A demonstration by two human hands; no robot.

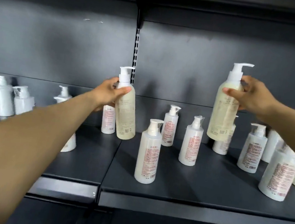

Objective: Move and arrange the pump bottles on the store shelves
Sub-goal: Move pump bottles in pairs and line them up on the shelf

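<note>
I hold 2 pale yellow pump bottles in the air above the dark shelf (pixel 198 192): my left hand (pixel 108 94) has its grip clamped round the shoulder of the left yellow bottle (pixel 125 113), which tilts slightly with its base hanging over the seam between the 2 shelf panels, and my right hand (pixel 252 97) has its grip clamped on the upper body of the right yellow bottle (pixel 225 110), raised higher and clear of everything below. Under and around them stand white bottles with red-printed labels, loosely scattered; the nearest white bottle (pixel 148 153) stands in front, between my 2 loads. More white bottles (pixel 12 99) sit blurred to the left. I judge this the carrying step, with both bottles lifted and not yet placed. Next I need free spots on the shelf and an upright descent without knocking neighbours.
</note>
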